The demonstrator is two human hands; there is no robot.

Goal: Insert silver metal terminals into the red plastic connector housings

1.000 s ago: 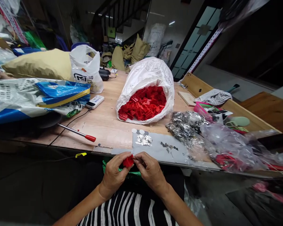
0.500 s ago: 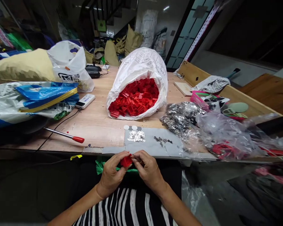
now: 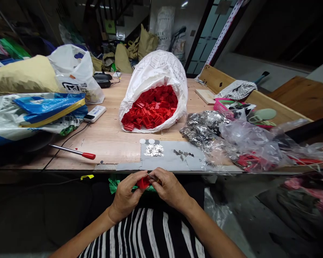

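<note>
One camera sits on the person's head and looks forward and down. It is very close to the left hand (image 3: 126,191), the right hand (image 3: 171,190) and the striped shirt (image 3: 142,233). It looks past the near edge of the bench (image 3: 115,150) to the far edge, and on to the stairs (image 3: 110,10) far back.

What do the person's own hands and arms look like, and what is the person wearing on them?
The left hand and the right hand are bare, with no gloves, and no watch or bracelet shows at either wrist. The left forearm and the right forearm show no sleeve. Below them is a black garment with white stripes.
</note>
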